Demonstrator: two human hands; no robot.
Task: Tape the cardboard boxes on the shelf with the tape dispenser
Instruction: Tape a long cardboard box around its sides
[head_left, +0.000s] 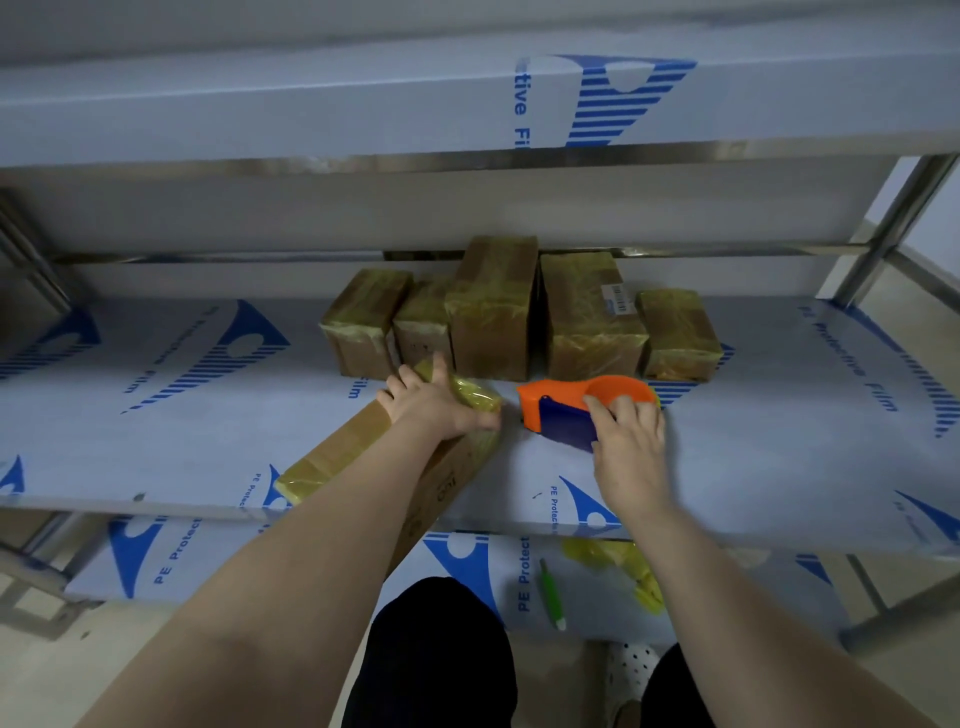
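Observation:
A long cardboard box (343, 447) lies slantwise on the middle shelf (753, 457), its near end hanging over the front edge, yellowish tape on both ends. My left hand (436, 402) lies on its far end, fingers spread over the top and thumb down the right side. To its right an orange and blue tape dispenser (566, 410) rests on the shelf. My right hand (626, 434) grips its blue handle from above.
Several taped cardboard boxes (493, 306) stand in a row at the back of the shelf. An upper shelf (363, 104) overhangs. On the lower shelf lie a green-handled tool (551, 595) and crumpled yellow tape (636, 571). A steel post (883, 234) stands at the right.

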